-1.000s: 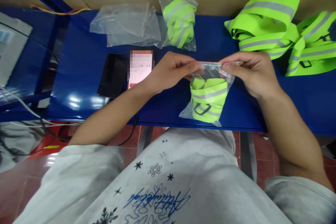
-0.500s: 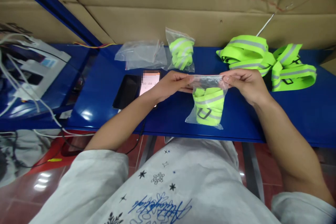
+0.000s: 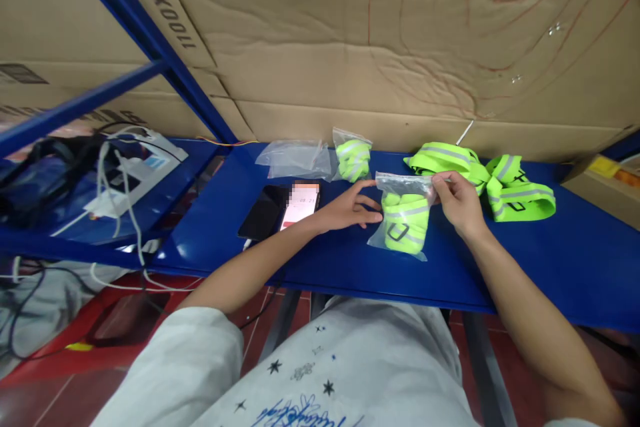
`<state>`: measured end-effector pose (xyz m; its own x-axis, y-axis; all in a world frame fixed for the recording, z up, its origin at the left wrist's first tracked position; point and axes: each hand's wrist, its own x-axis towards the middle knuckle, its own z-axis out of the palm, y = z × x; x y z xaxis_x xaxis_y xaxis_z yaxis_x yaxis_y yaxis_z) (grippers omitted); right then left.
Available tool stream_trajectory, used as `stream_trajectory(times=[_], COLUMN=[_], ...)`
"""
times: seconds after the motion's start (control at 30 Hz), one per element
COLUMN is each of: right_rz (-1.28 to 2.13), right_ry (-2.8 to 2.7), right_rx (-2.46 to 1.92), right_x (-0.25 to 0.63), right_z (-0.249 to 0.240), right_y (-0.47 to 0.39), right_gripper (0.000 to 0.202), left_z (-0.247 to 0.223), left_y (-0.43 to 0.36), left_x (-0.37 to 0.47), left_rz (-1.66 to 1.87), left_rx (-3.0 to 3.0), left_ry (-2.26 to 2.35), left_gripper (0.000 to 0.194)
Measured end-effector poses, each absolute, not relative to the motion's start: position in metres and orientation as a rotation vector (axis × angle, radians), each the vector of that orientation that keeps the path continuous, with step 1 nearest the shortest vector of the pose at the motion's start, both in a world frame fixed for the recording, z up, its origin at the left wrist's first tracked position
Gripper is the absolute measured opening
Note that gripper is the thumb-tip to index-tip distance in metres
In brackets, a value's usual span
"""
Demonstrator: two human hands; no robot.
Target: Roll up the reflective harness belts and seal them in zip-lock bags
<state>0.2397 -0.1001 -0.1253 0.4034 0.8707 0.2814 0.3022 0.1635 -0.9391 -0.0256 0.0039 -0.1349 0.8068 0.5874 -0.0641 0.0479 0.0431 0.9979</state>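
A clear zip bag (image 3: 406, 183) holds a folded neon-yellow reflective strap (image 3: 414, 220) with a grey stripe and a black buckle. My right hand (image 3: 457, 203) pinches the bag's top right corner. Beside its left edge is my left hand (image 3: 353, 208), fingers apart and curved towards the bag, gripping nothing. Behind it, a second filled zip bag (image 3: 353, 157) with the same kind of strap leans near the cardboard. Flat clear bags (image 3: 293, 159) lie to the left of that one.
More reflective straps (image 3: 523, 197) lie looped at the back right of the blue table (image 3: 330, 273). Two phones, one dark (image 3: 263, 212) and one lit (image 3: 301, 203), rest left of my hands. A white device with cables (image 3: 145, 170) is farther left; a cardboard box (image 3: 607, 183) stands far right.
My left hand has let go of the bag's top left corner and opened beside it. The right hand keeps its pinch. The camera view has tilted up.
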Motion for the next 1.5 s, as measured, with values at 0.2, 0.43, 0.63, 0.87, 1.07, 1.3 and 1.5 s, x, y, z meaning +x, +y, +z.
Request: stream_trajectory(times=[0.2,0.43,0.63,0.87,1.07,1.3,1.5], right_rz=[0.519,0.343,0.040,0.070,-0.001,-0.199,0.567], right_ry=[-1.053,-1.376,-2.116,-2.106,-2.022,-1.801,-1.551], right_rx=[-1.405,-1.478,-1.714,-1.747,-1.683,-1.263,-1.359], right_x=[0.252,0.233,0.192,0.203,0.200,0.176,0.180], right_z=[-0.127,-0.130,-0.152,-0.149,-0.135,-0.084,-0.076], right_y=[-0.094,-0.074,-0.085,-0.052,-0.067,-0.128,-0.167], right_gripper=[0.048,0.077,0.057,0.056,0.055,0.059,0.036], left_z=[-0.135,-0.120,-0.080,-0.078,-0.062,0.003,-0.013], left_y=[-0.029,0.028,0.074,0.096,0.084,-0.024,-0.038], left_x=[-0.024,-0.007,-0.024,-0.084,-0.097,-0.089,-0.070], left_rz=[0.463,0.715,0.703,0.534,0.590,0.921,0.918], left_rx=[1.600,1.763,2.181,2.483,2.547,2.593,2.127], left_ry=[0.533,0.762,0.968,1.543,1.658,0.913,0.611], left_gripper=[0.105,0.056,0.031,0.027,0.027,0.024,0.014])
